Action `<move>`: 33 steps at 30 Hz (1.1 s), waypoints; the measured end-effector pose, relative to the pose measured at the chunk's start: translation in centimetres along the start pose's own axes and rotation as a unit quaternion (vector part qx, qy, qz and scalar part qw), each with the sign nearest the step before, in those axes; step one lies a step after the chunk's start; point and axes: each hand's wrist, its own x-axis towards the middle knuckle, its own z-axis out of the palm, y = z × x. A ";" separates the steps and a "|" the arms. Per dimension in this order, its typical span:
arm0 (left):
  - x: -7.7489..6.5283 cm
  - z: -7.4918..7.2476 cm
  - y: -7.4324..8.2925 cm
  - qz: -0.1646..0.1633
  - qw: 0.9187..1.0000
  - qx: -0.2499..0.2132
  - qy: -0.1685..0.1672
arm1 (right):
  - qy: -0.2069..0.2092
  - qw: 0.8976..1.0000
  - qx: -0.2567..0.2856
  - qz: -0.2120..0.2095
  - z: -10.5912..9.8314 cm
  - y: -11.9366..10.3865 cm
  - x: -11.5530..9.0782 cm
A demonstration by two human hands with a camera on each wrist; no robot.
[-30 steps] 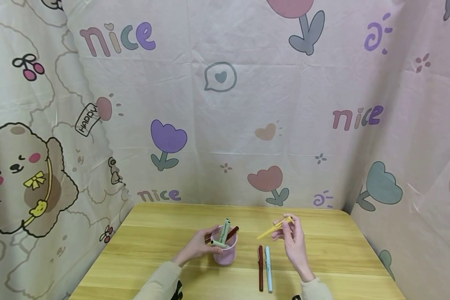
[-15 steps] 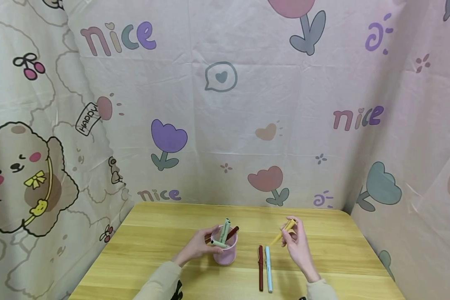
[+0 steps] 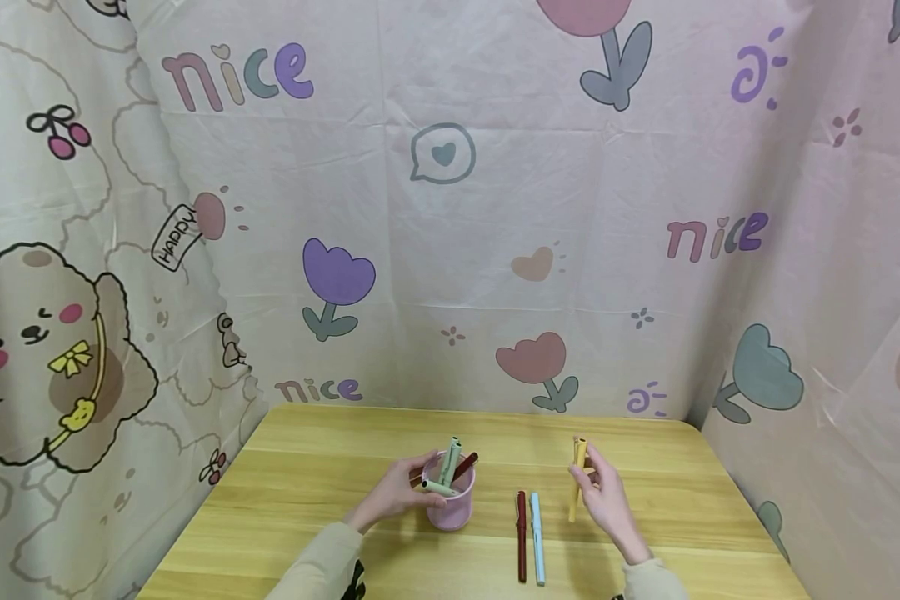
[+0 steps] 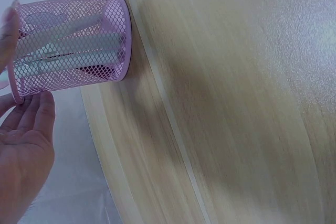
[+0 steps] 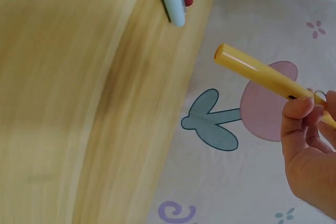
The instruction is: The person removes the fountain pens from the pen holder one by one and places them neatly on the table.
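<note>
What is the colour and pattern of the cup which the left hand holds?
The cup is pink, with open mesh; the left wrist view shows it best.

This is a tabletop nook screened by cloth (image 3: 450,208), printed with tulips (image 3: 337,275), hearts (image 3: 532,264) and "nice", behind the back edge and beside both side edges of a wood-grain table (image 3: 495,517); what building houses it cannot be told.

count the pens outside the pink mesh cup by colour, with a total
yellow pen: 1, in the right hand
dark red pen: 1, lying on the table
light blue pen: 1, lying beside the dark red pen
Total: 3
</note>
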 end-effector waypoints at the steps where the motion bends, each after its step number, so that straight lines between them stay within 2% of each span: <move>1: 0.0 0.0 0.0 0.001 1.000 0.000 0.000 | -0.003 1.000 -0.007 0.006 0.0 0.1 -0.1; 6: 0.1 0.0 0.0 0.000 1.000 -0.001 -0.001 | -0.026 0.999 -0.026 0.027 0.2 0.7 -0.4; 11: 0.1 0.0 0.0 0.001 1.000 0.000 -0.002 | -0.041 0.998 -0.022 0.049 0.5 1.3 -0.7; 20: 0.1 0.0 0.0 0.006 1.000 0.007 -0.001 | -0.053 0.995 -0.025 0.082 1.0 2.1 -1.1; 33: -0.1 0.0 0.2 0.001 1.000 0.007 0.001 | -0.066 0.993 -0.021 0.099 1.6 3.1 -1.4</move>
